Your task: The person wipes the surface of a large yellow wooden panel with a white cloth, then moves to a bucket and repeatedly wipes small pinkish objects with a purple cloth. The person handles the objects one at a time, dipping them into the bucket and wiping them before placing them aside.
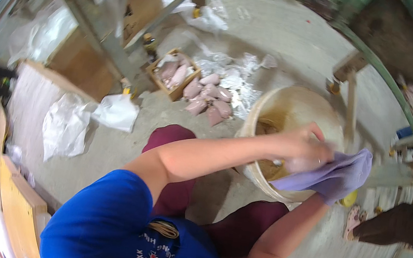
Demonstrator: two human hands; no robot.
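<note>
My left hand (306, 149) reaches across over a large round off-white bucket (307, 97) and is smeared by motion. Something pale and translucent, too blurred to name, shows under its fingers. Beside it, my right hand (337, 187) is at the bucket's right rim, mostly covered by a lavender cloth (353, 166). The cloth is bunched up at this hand, and one flap stretches left over the bucket's near rim. Inside the bucket is a yellow-brown material (271, 169), partly hidden by my left forearm.
Several pinkish filled bags (211, 97) lie on the floor beside a small wooden box (173, 91) of similar bags. Clear plastic bags (245, 84) lie beyond. A dark bottle (149, 46) stands by the box. White sacks (65, 126) lie left. Another person's leg (395, 225) is at right.
</note>
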